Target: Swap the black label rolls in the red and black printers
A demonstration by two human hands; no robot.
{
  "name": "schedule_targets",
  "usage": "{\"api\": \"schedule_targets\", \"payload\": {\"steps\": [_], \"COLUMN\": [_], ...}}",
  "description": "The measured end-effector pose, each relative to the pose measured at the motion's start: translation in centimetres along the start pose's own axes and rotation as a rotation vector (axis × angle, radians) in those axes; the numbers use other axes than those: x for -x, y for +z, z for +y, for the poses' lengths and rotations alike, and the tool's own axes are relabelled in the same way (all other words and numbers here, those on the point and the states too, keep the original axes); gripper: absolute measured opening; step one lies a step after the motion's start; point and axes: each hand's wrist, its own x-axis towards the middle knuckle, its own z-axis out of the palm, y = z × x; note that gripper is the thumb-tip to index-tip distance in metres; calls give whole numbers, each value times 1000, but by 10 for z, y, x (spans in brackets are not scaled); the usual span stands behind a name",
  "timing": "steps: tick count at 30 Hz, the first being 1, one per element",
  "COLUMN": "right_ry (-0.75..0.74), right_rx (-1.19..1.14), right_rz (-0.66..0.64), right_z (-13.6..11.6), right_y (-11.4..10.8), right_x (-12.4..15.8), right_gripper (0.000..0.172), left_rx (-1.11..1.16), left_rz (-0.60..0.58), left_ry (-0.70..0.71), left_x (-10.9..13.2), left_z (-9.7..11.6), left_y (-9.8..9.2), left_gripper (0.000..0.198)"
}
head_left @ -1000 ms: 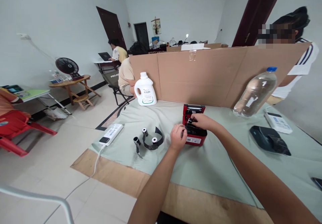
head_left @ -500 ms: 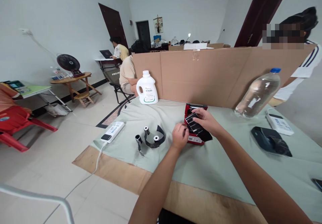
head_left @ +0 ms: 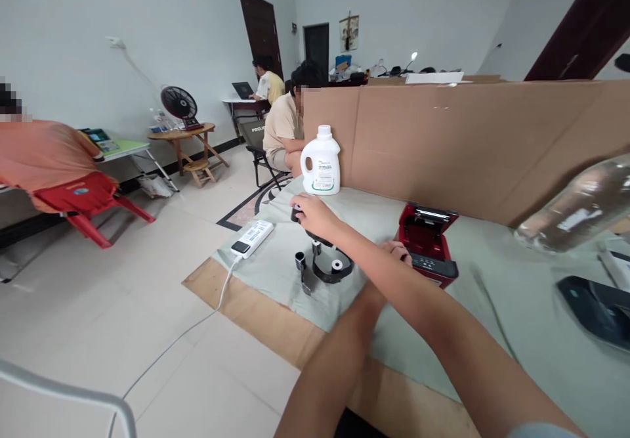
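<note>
My right hand [head_left: 312, 215] reaches far left across my other arm, its fingers closed on a small black ribbon roll [head_left: 296, 213]. A black strip trails from the roll toward the loose black ribbon with white spools [head_left: 329, 267] lying on the green cloth. My left hand [head_left: 395, 250] is mostly hidden behind my right forearm. Its curled fingers sit against the left front corner of the red label printer [head_left: 427, 241], whose lid stands open.
A white detergent bottle [head_left: 321, 162] stands against the cardboard wall [head_left: 443, 142]. A white power strip [head_left: 252, 238] lies at the cloth's left edge. A clear bottle [head_left: 575, 208] and a black device [head_left: 595, 303] are on the right. Other people sit beyond the table.
My right hand left the printer and swung left over the ribbon spools, carrying a black roll. The view turned left. My left hand stayed by the printer.
</note>
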Motion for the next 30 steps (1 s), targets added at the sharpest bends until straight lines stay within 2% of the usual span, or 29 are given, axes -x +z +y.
{"api": "schedule_targets", "payload": {"steps": [3, 6, 9, 11, 14, 16, 18, 21, 24, 27, 30], "right_ry": [2, 9, 46, 91, 144, 200, 307, 445, 489, 518, 518], "right_rx": [65, 88, 79, 82, 92, 116, 161, 196, 169, 127, 43], "right_rz": [-121, -245, -311, -325, -321, -272, -264, -428, -551, -493, -377], "right_z": [7, 23, 38, 42, 41, 39, 37, 37, 35, 34, 39], "right_y": [45, 80, 102, 108, 100, 82, 60, 32, 19, 16, 5], "right_x": [-33, -43, -41, -39, -40, -39, -31, -6, 26, 53, 71], "right_gripper": [32, 33, 31, 31, 39, 47, 47, 38, 26, 16, 16], "left_rx": [21, -13, -88, -104, -90, -77, -73, -79, -86, -89, -102], "left_rz": [23, 41, 31, 19, 6, -2, -1, 12, 25, 54, 56], "left_ry": [12, 67, 108, 112, 106, 96, 84, 90, 121, 138, 137], "left_x": [-3, -5, -6, -6, -7, -8, -9, -9, -9, -7, -5], "left_z": [11, 10, 4, 3, 7, 9, 8, 2, -3, -5, -8], "left_y": [-9, -8, -4, -5, -9, -11, -8, 1, 6, 5, 5], "left_gripper": [10, 11, 11, 12, 13, 12, 10, 9, 10, 11, 12]}}
